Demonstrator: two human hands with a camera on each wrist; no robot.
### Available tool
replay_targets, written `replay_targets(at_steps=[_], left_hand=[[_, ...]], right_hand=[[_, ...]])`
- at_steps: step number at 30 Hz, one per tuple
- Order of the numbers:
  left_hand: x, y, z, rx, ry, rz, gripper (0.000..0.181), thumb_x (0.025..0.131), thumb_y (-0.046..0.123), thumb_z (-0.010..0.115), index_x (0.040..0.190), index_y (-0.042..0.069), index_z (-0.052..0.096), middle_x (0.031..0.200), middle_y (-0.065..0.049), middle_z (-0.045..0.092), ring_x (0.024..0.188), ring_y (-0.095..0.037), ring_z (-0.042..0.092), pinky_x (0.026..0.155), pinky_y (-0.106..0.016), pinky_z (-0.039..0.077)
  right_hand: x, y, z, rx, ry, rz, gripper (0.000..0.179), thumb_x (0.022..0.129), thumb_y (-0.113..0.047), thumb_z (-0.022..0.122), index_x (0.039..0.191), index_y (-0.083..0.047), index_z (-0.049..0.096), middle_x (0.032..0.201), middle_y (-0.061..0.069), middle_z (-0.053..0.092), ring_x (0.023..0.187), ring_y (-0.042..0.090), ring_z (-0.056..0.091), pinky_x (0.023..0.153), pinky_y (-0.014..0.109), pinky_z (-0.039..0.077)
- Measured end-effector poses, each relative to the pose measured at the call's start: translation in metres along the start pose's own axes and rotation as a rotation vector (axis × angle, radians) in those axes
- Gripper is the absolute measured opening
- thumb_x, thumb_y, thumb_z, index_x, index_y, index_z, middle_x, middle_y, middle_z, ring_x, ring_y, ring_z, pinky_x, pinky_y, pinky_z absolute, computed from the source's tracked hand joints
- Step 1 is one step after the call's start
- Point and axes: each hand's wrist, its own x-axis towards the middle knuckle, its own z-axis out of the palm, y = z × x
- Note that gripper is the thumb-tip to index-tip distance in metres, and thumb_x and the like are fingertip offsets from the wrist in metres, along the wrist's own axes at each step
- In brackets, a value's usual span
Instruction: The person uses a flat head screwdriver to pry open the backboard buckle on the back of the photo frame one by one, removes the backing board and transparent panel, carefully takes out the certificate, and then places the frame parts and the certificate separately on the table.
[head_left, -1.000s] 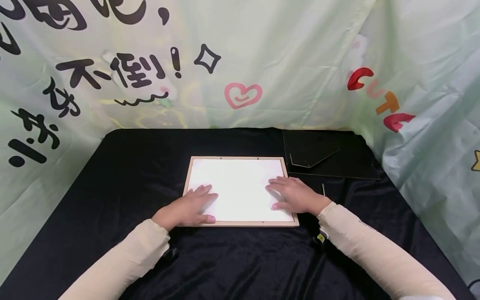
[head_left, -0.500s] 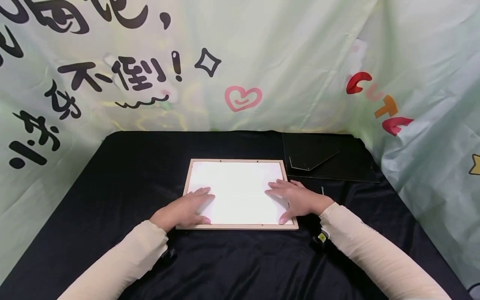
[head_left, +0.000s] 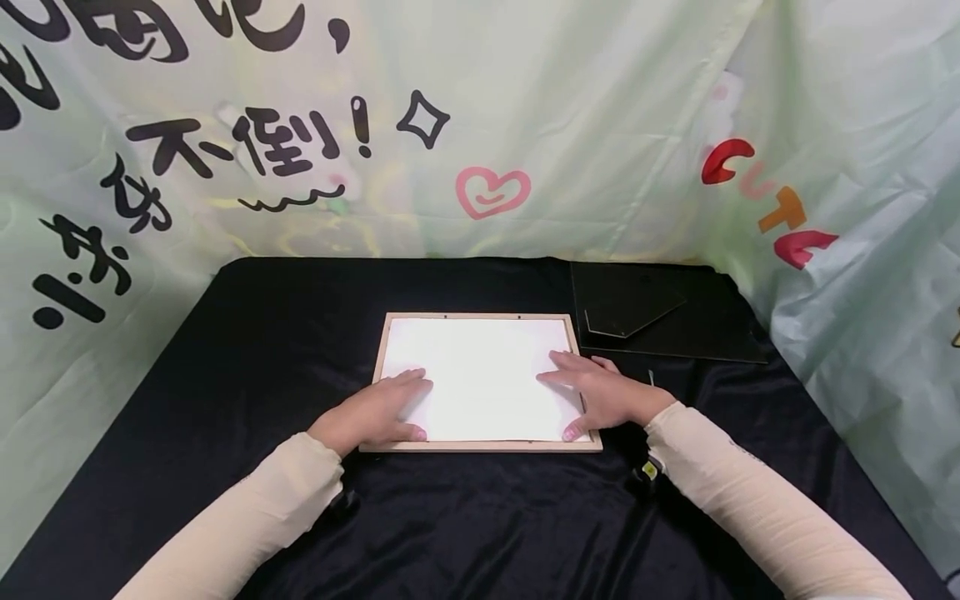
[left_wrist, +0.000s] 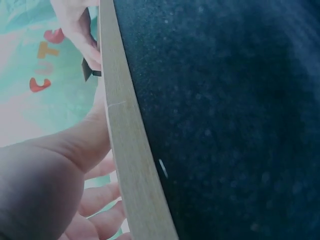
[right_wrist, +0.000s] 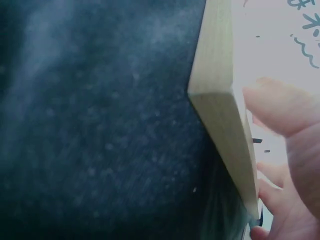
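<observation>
A wooden picture frame lies flat in the middle of the table, with a white sheet inside it. My left hand rests on its near left corner, fingers extended over the sheet and thumb along the near edge. On the right side, my right hand spreads its fingers over the sheet, its thumb at the near right corner. The left wrist view shows the frame's wooden side standing against the dark cloth. In the right wrist view, the right thumb is beside the frame's corner.
A black backing board with a flap-like stand lies at the back right. A thin pale rod sits by the right wrist. Black cloth covers the table; a printed curtain hangs behind it.
My right thumb has slid toward the near right corner of the frame, and the right fingers have shifted slightly. My left hand stays at its corner. The head view has shifted a little.
</observation>
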Motion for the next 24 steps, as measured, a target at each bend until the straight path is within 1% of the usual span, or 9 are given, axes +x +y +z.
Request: replay_targets(at_steps=[5,8,11,13,16,18,20,22,24], left_hand=[[0.003,0.001,0.001,-0.011,0.011,0.002,0.08,0.082,0.041,0.075,0.146,0.005,0.042,0.155,-0.014,0.031,0.142,-0.029,0.027,0.111,-0.044,0.03],[0.002,0.001,0.0,-0.002,0.019,0.019,0.078,0.083,0.04,0.075,0.145,0.005,0.043,0.154,-0.015,0.032,0.143,-0.029,0.026,0.11,-0.044,0.03],[0.001,0.001,-0.001,0.01,0.022,0.041,0.075,0.085,0.039,0.073,0.144,0.005,0.044,0.154,-0.016,0.032,0.143,-0.03,0.026,0.111,-0.045,0.029],[0.001,0.001,-0.002,-0.004,0.019,0.071,0.074,0.086,0.04,0.072,0.144,0.004,0.043,0.153,-0.017,0.032,0.143,-0.032,0.025,0.112,-0.047,0.026],[0.002,0.003,-0.003,-0.032,-0.003,0.103,0.076,0.087,0.044,0.07,0.146,0.005,0.041,0.154,-0.017,0.031,0.143,-0.034,0.022,0.113,-0.051,0.021],[0.001,0.005,-0.002,-0.033,-0.001,0.128,0.074,0.089,0.044,0.068,0.145,0.005,0.042,0.153,-0.018,0.033,0.143,-0.034,0.024,0.113,-0.052,0.021],[0.0,0.008,-0.001,-0.008,0.038,0.159,0.065,0.092,0.039,0.066,0.143,0.004,0.046,0.149,-0.017,0.04,0.139,-0.033,0.032,0.112,-0.05,0.026],[-0.001,0.01,0.0,0.029,0.118,0.197,0.051,0.095,0.03,0.064,0.136,0.002,0.054,0.14,-0.016,0.051,0.131,-0.031,0.045,0.108,-0.046,0.034],[-0.002,0.012,0.001,0.058,0.208,0.222,0.037,0.096,0.02,0.061,0.129,0.003,0.06,0.129,-0.014,0.06,0.119,-0.027,0.057,0.101,-0.042,0.043]], right_hand=[[-0.004,0.003,0.002,0.041,-0.001,0.012,0.099,0.066,-0.054,0.084,0.146,-0.012,0.044,0.158,0.022,0.017,0.144,0.04,0.012,0.102,0.068,0.014],[-0.005,0.003,0.004,0.031,0.032,0.012,0.093,0.071,-0.053,0.081,0.147,-0.013,0.044,0.158,0.021,0.019,0.145,0.038,0.013,0.102,0.066,0.018],[-0.003,0.001,0.007,-0.011,0.112,-0.012,0.084,0.078,-0.052,0.075,0.145,-0.011,0.045,0.154,0.021,0.028,0.142,0.038,0.022,0.098,0.065,0.026],[-0.001,0.0,0.009,-0.059,0.179,-0.031,0.077,0.082,-0.05,0.073,0.143,-0.01,0.048,0.149,0.021,0.036,0.138,0.039,0.03,0.094,0.063,0.031],[0.002,-0.001,0.009,-0.104,0.25,-0.053,0.071,0.081,-0.046,0.075,0.137,-0.009,0.053,0.141,0.021,0.046,0.132,0.039,0.04,0.091,0.062,0.036],[0.003,0.0,0.008,-0.117,0.263,-0.052,0.068,0.081,-0.045,0.076,0.135,-0.008,0.055,0.138,0.019,0.05,0.13,0.039,0.042,0.092,0.062,0.037],[0.003,-0.001,0.005,-0.103,0.259,-0.06,0.068,0.081,-0.044,0.076,0.134,-0.007,0.055,0.137,0.019,0.051,0.13,0.039,0.042,0.095,0.062,0.037],[0.002,-0.002,0.0,-0.078,0.248,-0.067,0.068,0.082,-0.042,0.076,0.134,-0.005,0.054,0.137,0.02,0.05,0.131,0.04,0.041,0.098,0.061,0.036],[-0.001,-0.004,-0.005,-0.038,0.241,-0.084,0.068,0.083,-0.04,0.075,0.135,-0.002,0.054,0.138,0.022,0.05,0.131,0.042,0.04,0.102,0.058,0.035]])
